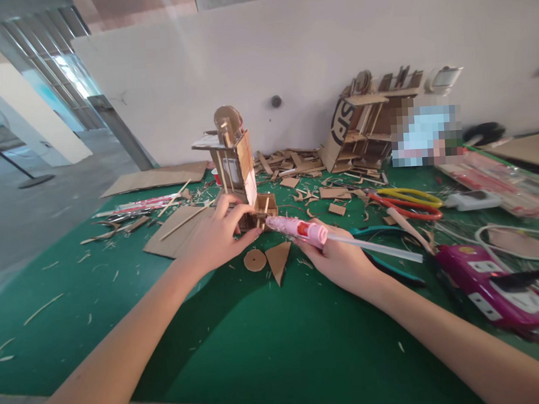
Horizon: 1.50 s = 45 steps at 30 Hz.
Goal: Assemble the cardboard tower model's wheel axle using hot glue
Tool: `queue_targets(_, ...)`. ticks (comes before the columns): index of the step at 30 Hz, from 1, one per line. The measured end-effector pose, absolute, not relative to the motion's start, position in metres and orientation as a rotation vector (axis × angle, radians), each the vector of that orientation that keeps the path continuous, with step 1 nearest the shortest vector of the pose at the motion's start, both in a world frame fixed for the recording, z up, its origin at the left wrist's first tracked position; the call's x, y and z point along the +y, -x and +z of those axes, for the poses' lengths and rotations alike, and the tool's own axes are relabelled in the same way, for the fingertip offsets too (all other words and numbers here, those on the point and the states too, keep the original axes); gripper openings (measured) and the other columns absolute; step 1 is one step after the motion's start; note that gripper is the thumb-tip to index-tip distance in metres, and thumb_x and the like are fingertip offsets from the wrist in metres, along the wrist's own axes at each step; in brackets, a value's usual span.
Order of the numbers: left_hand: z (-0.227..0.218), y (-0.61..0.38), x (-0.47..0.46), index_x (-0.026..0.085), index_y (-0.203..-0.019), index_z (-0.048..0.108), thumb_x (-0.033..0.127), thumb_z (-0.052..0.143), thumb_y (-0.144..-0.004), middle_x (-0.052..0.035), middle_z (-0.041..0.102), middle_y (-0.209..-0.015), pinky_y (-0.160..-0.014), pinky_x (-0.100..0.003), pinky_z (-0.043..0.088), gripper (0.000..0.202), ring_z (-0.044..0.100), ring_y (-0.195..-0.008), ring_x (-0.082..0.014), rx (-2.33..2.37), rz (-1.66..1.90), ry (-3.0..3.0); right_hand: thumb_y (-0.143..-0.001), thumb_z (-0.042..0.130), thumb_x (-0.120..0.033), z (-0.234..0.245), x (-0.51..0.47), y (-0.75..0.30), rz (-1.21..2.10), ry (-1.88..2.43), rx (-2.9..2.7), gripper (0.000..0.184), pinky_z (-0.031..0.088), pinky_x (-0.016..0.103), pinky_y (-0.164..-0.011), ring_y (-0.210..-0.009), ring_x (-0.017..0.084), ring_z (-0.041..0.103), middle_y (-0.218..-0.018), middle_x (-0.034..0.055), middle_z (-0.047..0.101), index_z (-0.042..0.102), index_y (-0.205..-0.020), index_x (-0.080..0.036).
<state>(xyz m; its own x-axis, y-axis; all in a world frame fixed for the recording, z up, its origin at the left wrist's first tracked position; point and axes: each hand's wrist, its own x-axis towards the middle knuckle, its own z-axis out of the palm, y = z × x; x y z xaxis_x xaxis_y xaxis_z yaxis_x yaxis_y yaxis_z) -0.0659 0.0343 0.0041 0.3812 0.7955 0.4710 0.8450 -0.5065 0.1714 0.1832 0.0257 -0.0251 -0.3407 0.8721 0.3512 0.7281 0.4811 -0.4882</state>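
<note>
A tall cardboard model (238,167) with a round top and a small open box (266,205) at its foot stands on the green table. My left hand (221,234) grips the model's lower part, thumb and fingers closing at the little box; some fingertips are hidden. In my right hand (340,255) is a pink hot glue gun (298,229), its nozzle end at the box and a clear glue stick (380,248) jutting from its back. A cardboard disc (255,260) with a centre hole and a cardboard triangle (279,262) lie just in front of the model.
Yellow-handled scissors (409,197), teal-handled pliers (397,270) and a magenta power strip (491,290) with cords lie at the right. Behind are cardboard scraps (289,162) and a cardboard shelf (360,125). A flat cardboard sheet (176,231) rests left of the model.
</note>
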Motion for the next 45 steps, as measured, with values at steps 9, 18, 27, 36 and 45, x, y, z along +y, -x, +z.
queue_targets(9, 0.003, 0.066, 0.034, 0.029, -0.115, 0.060, 0.049, 0.050, -0.090, -0.0070, 0.041, -0.121, -0.066, -0.031, 0.055, 0.033, 0.059, -0.068, -0.0090, -1.582, -0.783, 2.570, -0.091, 0.045, -0.039, -0.025, 0.025, -0.183, 0.322, 1.311, -2.151, 0.018, 0.044, 0.028, -0.065, -0.078, 0.021, 0.064, -0.085, 0.0045, 0.066, 0.052, -0.087, -0.022)
queue_targets(18, 0.007, 0.064, 0.032, 0.031, -0.119, 0.057, 0.049, 0.048, -0.091, -0.0062, 0.039, -0.118, -0.068, -0.032, 0.054, 0.035, 0.056, -0.061, -0.0061, -1.604, -0.791, 2.577, -0.090, 0.047, -0.040, -0.024, 0.025, -0.184, 0.299, 1.303, -2.110, 0.019, 0.044, 0.027, -0.062, -0.073, 0.021, 0.064, -0.081, 0.0037, 0.065, 0.051, -0.085, -0.022)
queue_targets(27, 0.000, 0.060, 0.034, 0.024, -0.104, 0.058, 0.049, 0.052, -0.089, -0.0068, 0.041, -0.118, -0.066, -0.031, 0.053, 0.030, 0.056, -0.061, -0.0064, -1.607, -0.878, 2.528, -0.090, 0.047, -0.040, -0.023, 0.024, -0.184, 0.293, 1.306, -2.107, 0.019, 0.044, 0.027, -0.061, -0.074, 0.021, 0.064, -0.082, 0.0044, 0.065, 0.052, -0.086, -0.022)
queue_targets(36, -0.006, 0.060, 0.038, 0.027, -0.105, 0.064, 0.050, 0.057, -0.086, -0.0055, 0.040, -0.117, -0.067, -0.030, 0.054, 0.030, 0.054, -0.058, -0.0039, -1.611, -1.004, 2.510, -0.090, 0.048, -0.040, -0.021, 0.025, -0.186, 0.259, 1.312, -2.103, 0.021, 0.043, 0.027, -0.059, -0.071, 0.021, 0.064, -0.082, 0.0050, 0.067, 0.057, -0.088, -0.021)
queue_targets(45, -0.009, 0.056, 0.036, 0.025, -0.109, 0.058, 0.052, 0.061, -0.083, -0.0058, 0.039, -0.118, -0.064, -0.028, 0.054, 0.038, 0.057, -0.059, -0.0038, -1.653, -1.029, 2.480, -0.089, 0.048, -0.038, -0.020, 0.023, -0.187, 0.277, 1.312, -2.077, 0.021, 0.045, 0.028, -0.061, -0.072, 0.021, 0.064, -0.082, 0.0048, 0.067, 0.060, -0.088, -0.021)
